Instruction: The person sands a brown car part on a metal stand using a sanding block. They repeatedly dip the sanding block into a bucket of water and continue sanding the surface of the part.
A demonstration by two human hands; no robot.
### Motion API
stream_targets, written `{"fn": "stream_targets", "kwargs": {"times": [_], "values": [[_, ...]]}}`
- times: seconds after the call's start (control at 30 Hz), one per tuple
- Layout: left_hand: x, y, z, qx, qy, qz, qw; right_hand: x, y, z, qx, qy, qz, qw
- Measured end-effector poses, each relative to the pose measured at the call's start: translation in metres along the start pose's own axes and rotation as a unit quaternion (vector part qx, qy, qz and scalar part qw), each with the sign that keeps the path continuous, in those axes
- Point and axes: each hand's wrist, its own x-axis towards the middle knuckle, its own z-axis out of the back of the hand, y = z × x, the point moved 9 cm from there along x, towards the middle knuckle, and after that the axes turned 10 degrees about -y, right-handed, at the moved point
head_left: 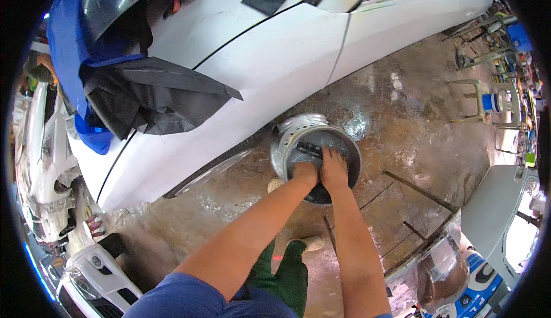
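Note:
Both of my hands reach down inside a round grey metal basin point(357, 158). The basin rests on a silver metal drum point(284, 137) with a row of holes near its top. My left hand point(306, 172) is bent inward at the near left of the bowl, its fingers hidden. Close beside it, my right hand point(334, 166) has its fingers bent together and pointing away from me. A dark, narrow object point(310, 148) lies at the tips of my right fingers; its kind is unclear. The bottom of the basin looks dark and shiny.
A white car point(287, 48) stands just beyond the basin, with black sheeting point(160, 97) over its front. A thin metal frame point(422, 189) stands on the wet-looking floor to the right. Behind it are a chair point(473, 100) and a grey panel point(493, 209). A white bumper point(97, 272) lies lower left.

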Motion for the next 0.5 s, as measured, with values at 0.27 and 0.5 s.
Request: {"fn": "stream_targets", "kwargs": {"times": [0.27,0.5], "values": [[0.007,0.001,0.01,-0.077,0.014,0.071,0.994,-0.026,-0.011,0.015,0.042,0.108,-0.21,0.971],[-0.059,0.004,0.122,-0.319,-0.006,-0.012,0.948,-0.134,-0.017,0.095,0.434,0.022,-0.399,0.808]]}}
